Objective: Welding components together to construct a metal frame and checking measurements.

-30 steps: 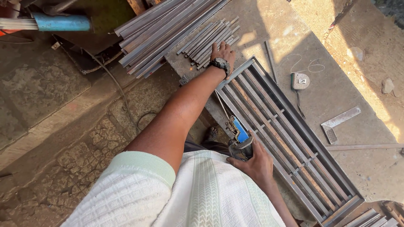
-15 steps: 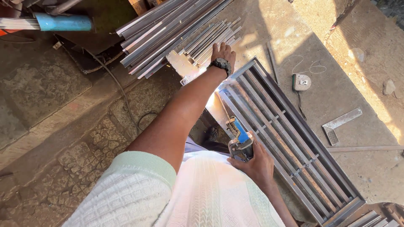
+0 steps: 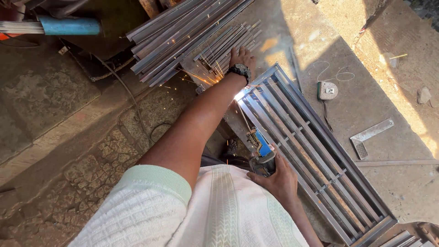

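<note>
While sparks are being thrown at the far corner of the frame, the scene is set down from near to far.

Right hand (image 3: 279, 179): closed round the body of a blue and black angle grinder (image 3: 261, 153), which is held just in front of the white garment, beside the near rail of the frame; one grinder is counted.

Metal frame (image 3: 315, 151): one slatted steel grille is laid flat on the concrete floor (image 3: 366, 91), running from near right up to far left; about six long slats are counted inside its border, the exact number being hard to fix.

Left hand (image 3: 241, 57): stretched far out with a black wristwatch (image 3: 239, 70) on it, laid palm down with fingers spread on the loose steel bars (image 3: 192, 32) just past the far corner of the frame; nothing is seen to be gripped.

Bars: too many to count, in one heap.

Floor items: one tape measure (image 3: 327, 90) and one steel square (image 3: 370, 136) are seen to the right, well apart from the hands.

Risk, sparks: bare forearm and hand could be burned, since sparks fly just beside the wrist.

Risk, cable: a cable (image 3: 132, 105) on the floor could be snagged or scorched.

Risk, frame: a slip is possible, since no clamp is seen on it.
</note>
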